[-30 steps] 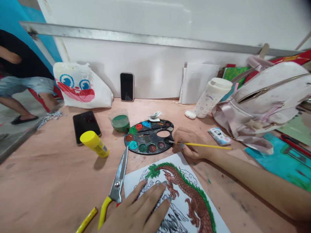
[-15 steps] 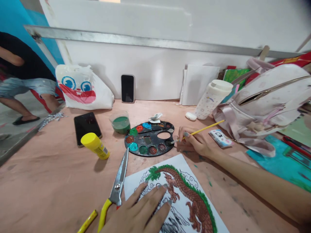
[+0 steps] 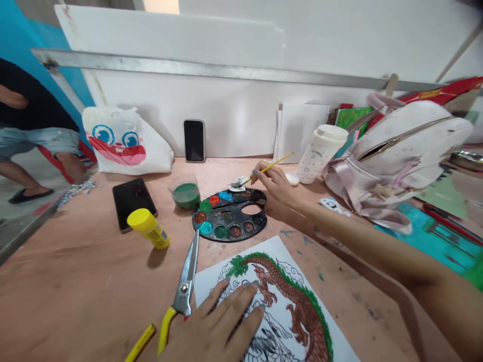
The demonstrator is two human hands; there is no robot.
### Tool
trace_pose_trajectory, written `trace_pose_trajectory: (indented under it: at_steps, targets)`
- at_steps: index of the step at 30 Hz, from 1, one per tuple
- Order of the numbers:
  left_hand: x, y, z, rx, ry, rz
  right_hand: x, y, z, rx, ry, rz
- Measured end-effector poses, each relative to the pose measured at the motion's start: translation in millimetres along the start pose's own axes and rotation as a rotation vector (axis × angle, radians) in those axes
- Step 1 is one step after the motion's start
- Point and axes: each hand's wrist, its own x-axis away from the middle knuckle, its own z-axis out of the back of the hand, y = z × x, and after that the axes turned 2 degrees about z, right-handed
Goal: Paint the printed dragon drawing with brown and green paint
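Note:
My left hand (image 3: 222,324) lies flat with fingers spread on a sheet with a dragon picture (image 3: 298,286), its body painted brown and its mane green. In my right hand (image 3: 272,182) is a thin yellow paintbrush (image 3: 278,162), its tip at a crumpled tissue (image 3: 238,184) by the back edge of the palette. The black paint palette (image 3: 230,203) has wells of red, blue, green, brown and dark paint. Left of it stands a clear cup of green water (image 3: 185,195). Scissors with yellow handles (image 3: 184,286) lie beside my left hand, partly under it.
A yellow glue stick (image 3: 149,227) and a dark phone (image 3: 134,203) are on the left. Another phone (image 3: 194,141) leans on the wall near a white plastic bag (image 3: 126,143). A white tumbler (image 3: 320,153) and a pale backpack (image 3: 407,146) stand right. A person (image 3: 35,120) is at far left.
My right hand has lifted the paintbrush from the dark well at the palette's right and moved it back and left to the tissue. My left hand stays on the sheet.

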Motion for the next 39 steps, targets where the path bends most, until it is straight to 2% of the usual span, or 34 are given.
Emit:
trace_pose_trajectory:
  at_steps: [3, 7, 10, 13, 19, 23, 26, 34, 39]
  targets:
    - [1.9, -0.3, 3.7, 0.022, -0.04, 0.014, -25.6, 9.2, -11.2, -0.015, 0.037, -0.089]
    - [4.8, 2.2, -1.7, 0.002, -0.077, 0.029, -54.8, 13.6, -21.2, -0.026, -0.004, -0.146]
    - [4.3, 3.6, -4.2, 0.008, -0.08, 0.024, -63.5, 12.2, -23.7, -0.024, -0.057, -0.136]
    - [2.3, 3.7, -2.0, 0.0, -0.066, 0.002, -59.9, 7.5, -22.5, -0.027, -0.121, -0.09]
    - [4.1, 3.0, 5.3, 0.044, -0.176, 0.045, -39.1, 4.5, -5.4, -0.063, -0.184, -0.05]
    - [7.1, 3.6, 6.0, 0.09, -0.207, 0.09, -29.2, 4.6, 8.6, -0.101, -0.112, -0.067]
    - [7.5, 3.1, 6.7, 0.115, -0.184, 0.1, -23.9, 3.5, 13.9, -0.116, -0.034, -0.098]
    - [3.1, 2.4, 14.7, 0.119, -0.254, 0.093, -23.4, -5.8, 10.6, -0.155, -0.013, -0.122]
    - [1.8, 2.3, 4.3, 0.154, -0.211, 0.096, -37.8, -12.1, 2.9, -0.153, -0.068, -0.127]
